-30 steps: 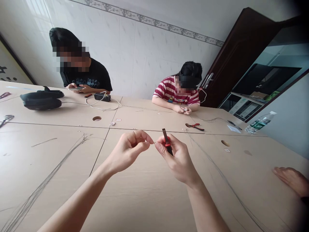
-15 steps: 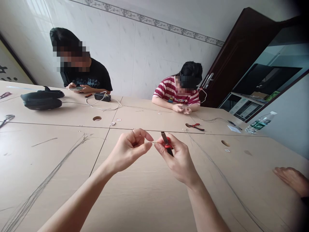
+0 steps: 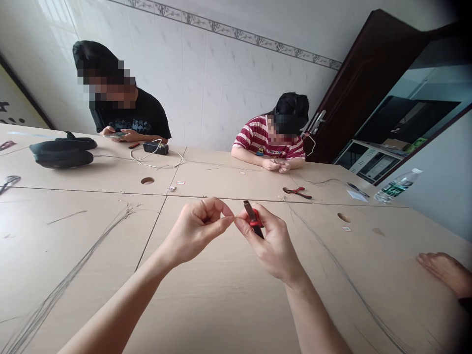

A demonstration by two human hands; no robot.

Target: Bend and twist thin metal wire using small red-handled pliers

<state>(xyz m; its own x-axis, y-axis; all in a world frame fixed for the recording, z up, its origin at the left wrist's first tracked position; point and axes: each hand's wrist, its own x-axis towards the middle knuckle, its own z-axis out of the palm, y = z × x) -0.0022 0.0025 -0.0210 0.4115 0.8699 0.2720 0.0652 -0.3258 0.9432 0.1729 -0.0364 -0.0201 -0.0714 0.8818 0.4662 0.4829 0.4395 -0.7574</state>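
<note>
At the middle of the view, my left hand pinches with thumb and forefinger. Its fingertips touch those of my right hand. A thin strand, seemingly a wire, is pinched there, mostly hidden by the fingers. My right hand also grips a small hand tool with a flat dark metal end and red parts; its kind is unclear. Left of my forearms lies a bundle of thin grey wires, and a second wire bundle runs along the right side.
Red-and-black pliers lie beyond my right hand. A black bag, a black power adapter and a water bottle rest on the table. Two people sit opposite; another person's hand lies at right.
My two hands' fingertips have come together, closing the small gap where the strand showed. The tool stays in my right hand.
</note>
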